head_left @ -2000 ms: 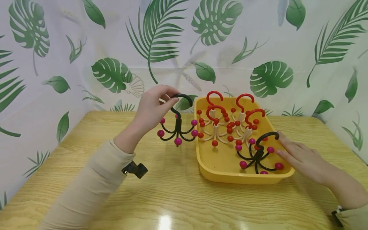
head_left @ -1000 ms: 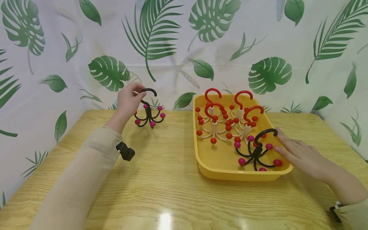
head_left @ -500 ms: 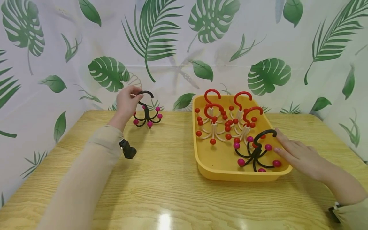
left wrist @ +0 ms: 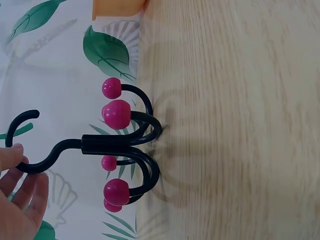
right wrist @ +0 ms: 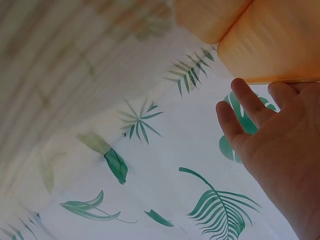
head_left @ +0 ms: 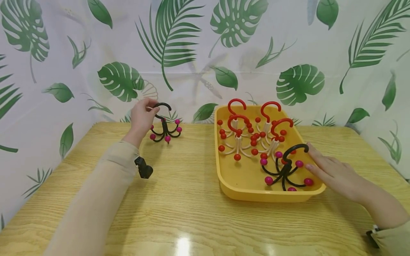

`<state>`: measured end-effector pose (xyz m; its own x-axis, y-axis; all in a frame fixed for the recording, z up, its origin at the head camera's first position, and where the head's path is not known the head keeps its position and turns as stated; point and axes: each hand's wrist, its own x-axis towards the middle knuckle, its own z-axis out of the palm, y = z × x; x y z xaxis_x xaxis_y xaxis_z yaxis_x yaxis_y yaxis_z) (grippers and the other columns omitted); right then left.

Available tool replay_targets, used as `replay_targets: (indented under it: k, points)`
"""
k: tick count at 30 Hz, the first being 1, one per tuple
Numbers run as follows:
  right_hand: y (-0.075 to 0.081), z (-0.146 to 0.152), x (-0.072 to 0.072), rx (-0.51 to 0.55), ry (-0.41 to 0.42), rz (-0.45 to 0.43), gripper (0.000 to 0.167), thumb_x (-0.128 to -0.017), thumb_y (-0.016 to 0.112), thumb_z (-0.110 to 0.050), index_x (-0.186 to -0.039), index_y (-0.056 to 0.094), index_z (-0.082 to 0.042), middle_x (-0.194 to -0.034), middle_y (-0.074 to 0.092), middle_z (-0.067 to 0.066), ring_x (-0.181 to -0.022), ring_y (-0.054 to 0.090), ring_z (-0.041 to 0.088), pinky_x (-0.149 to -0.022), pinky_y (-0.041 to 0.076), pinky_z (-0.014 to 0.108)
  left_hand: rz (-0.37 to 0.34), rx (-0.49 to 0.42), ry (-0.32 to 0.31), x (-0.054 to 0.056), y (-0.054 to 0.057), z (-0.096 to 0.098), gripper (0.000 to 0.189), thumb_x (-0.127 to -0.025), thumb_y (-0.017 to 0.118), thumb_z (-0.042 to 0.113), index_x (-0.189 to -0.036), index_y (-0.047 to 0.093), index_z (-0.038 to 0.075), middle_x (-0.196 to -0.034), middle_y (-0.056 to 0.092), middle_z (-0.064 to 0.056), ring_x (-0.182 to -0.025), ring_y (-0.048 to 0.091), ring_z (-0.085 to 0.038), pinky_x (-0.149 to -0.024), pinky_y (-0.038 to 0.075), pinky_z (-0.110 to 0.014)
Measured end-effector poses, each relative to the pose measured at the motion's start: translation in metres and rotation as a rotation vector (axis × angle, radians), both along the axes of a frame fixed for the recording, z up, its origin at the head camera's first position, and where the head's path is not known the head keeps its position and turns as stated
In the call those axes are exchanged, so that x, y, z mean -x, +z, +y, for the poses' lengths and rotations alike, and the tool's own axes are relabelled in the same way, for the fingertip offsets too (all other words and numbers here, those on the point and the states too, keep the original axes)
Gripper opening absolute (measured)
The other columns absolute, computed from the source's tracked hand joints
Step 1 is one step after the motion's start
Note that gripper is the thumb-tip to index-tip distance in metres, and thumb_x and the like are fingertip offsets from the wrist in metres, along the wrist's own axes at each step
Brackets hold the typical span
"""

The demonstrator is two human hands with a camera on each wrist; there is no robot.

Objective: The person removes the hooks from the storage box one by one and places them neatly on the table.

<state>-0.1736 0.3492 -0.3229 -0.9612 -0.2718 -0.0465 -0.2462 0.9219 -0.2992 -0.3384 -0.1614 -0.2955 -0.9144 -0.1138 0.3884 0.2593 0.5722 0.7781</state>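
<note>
Between its thumb and fingers, my left hand [head_left: 142,117] pinches the hook of a black multi-arm hook hanger [head_left: 164,126] with pink ball tips. In the left wrist view this hanger [left wrist: 105,145] is upright at the table's back left, its lower arms close to the wood; whether they touch cannot be told. My right hand [head_left: 339,176] rests with fairly straight fingers on the right rim of a yellow tub [head_left: 272,196]. A second black hanger [head_left: 285,171] with pink balls leans in the tub's near right corner, its hook end close to the right fingertips.
Farther back in the tub stand several cream hangers with red hooks and red balls, one of them a front-left hanger [head_left: 238,144]. The tub sits right of centre on a wooden table [head_left: 179,199]. A leaf-print cloth [head_left: 189,42] rises behind the table.
My left hand has carried the black hanger from beside the tub leftward and down to the table's back left, and has barely moved over the last half second. The right hand stays at the rim.
</note>
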Motion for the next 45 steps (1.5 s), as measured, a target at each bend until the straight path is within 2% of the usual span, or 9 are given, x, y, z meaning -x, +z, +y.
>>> replay_targets:
  k: [8, 11, 15, 20, 25, 29, 34, 40, 45]
  points:
    - [0.001, -0.001, -0.001, 0.009, 0.003, -0.011, 0.068, -0.103, 0.031, -0.043, -0.153, -0.006, -0.016, -0.152, 0.017, 0.028, -0.129, 0.021, 0.057, -0.090, 0.015, 0.074, -0.007, 0.016, 0.009, -0.005, 0.009, 0.008, 0.035, -0.091, 0.063, 0.010, -0.124, 0.058, 0.003, -0.126, 0.051, -0.013, -0.115, 0.046, -0.031, -0.092, 0.041, -0.043]
    - [0.001, -0.001, -0.001, 0.011, 0.001, -0.015, 0.068, -0.103, 0.031, -0.043, -0.153, -0.006, -0.016, -0.152, 0.016, 0.028, -0.129, 0.020, 0.058, -0.090, 0.015, 0.075, 0.009, 0.028, 0.022, -0.008, 0.016, 0.015, 0.037, -0.090, 0.065, 0.013, -0.126, 0.058, 0.005, -0.128, 0.048, -0.013, -0.118, 0.045, -0.032, -0.094, 0.041, -0.043]
    - [0.002, -0.002, -0.001, 0.015, 0.001, -0.017, 0.067, -0.103, 0.031, -0.043, -0.153, -0.006, -0.016, -0.153, 0.014, 0.027, -0.129, 0.020, 0.058, -0.091, 0.014, 0.075, 0.024, 0.033, 0.000, -0.013, 0.027, 0.028, 0.036, -0.090, 0.066, 0.015, -0.124, 0.060, 0.006, -0.129, 0.049, -0.012, -0.118, 0.045, -0.030, -0.095, 0.041, -0.041]
    - [0.002, -0.002, 0.000, 0.007, 0.000, -0.017, 0.067, -0.103, 0.030, -0.044, -0.153, -0.006, -0.016, -0.153, 0.015, 0.027, -0.129, 0.020, 0.059, -0.091, 0.015, 0.075, 0.056, 0.012, -0.075, -0.024, 0.037, 0.050, 0.032, -0.090, 0.067, 0.015, -0.121, 0.062, 0.008, -0.125, 0.052, -0.010, -0.113, 0.048, -0.026, -0.093, 0.043, -0.038]
    - [0.002, -0.001, 0.001, 0.005, 0.002, -0.014, 0.067, -0.103, 0.031, -0.043, -0.153, -0.006, -0.016, -0.152, 0.015, 0.028, -0.128, 0.020, 0.059, -0.091, 0.016, 0.074, 0.090, -0.002, -0.214, -0.035, 0.041, 0.073, 0.029, -0.089, 0.068, 0.013, -0.117, 0.063, 0.006, -0.117, 0.056, -0.010, -0.105, 0.053, -0.024, -0.090, 0.046, -0.033]
    - [0.002, -0.001, 0.001, 0.009, 0.003, -0.014, 0.068, -0.103, 0.031, -0.043, -0.153, -0.006, -0.016, -0.153, 0.014, 0.028, -0.128, 0.020, 0.060, -0.091, 0.015, 0.075, 0.104, 0.011, -0.309, -0.044, 0.040, 0.091, 0.028, -0.088, 0.069, 0.013, -0.115, 0.063, 0.007, -0.112, 0.058, -0.009, -0.100, 0.054, -0.021, -0.087, 0.049, -0.031]
    - [0.002, -0.001, 0.000, 0.019, 0.009, -0.010, 0.067, -0.103, 0.031, -0.042, -0.153, -0.006, -0.016, -0.153, 0.013, 0.027, -0.128, 0.020, 0.060, -0.091, 0.015, 0.075, 0.077, -0.016, -0.393, -0.049, 0.033, 0.113, 0.027, -0.088, 0.070, 0.012, -0.114, 0.063, 0.007, -0.112, 0.057, -0.009, -0.099, 0.055, -0.021, -0.086, 0.050, -0.029]
    - [0.002, 0.000, 0.000, 0.023, 0.003, -0.014, 0.067, -0.103, 0.031, -0.043, -0.153, -0.004, -0.015, -0.154, 0.010, 0.025, -0.129, 0.019, 0.059, -0.090, 0.015, 0.075, 0.024, -0.023, -0.439, -0.051, 0.020, 0.134, 0.029, -0.089, 0.069, 0.014, -0.116, 0.062, 0.007, -0.114, 0.058, -0.007, -0.101, 0.057, -0.021, -0.085, 0.049, -0.024]
    - [0.002, -0.001, 0.001, 0.022, 0.005, -0.017, 0.067, -0.103, 0.031, -0.042, -0.153, -0.004, -0.014, -0.154, 0.010, 0.026, -0.129, 0.019, 0.060, -0.090, 0.015, 0.075, 0.023, -0.025, -0.481, -0.049, 0.012, 0.147, 0.030, -0.088, 0.070, 0.013, -0.116, 0.061, 0.005, -0.116, 0.059, -0.009, -0.102, 0.057, -0.023, -0.083, 0.050, -0.024]
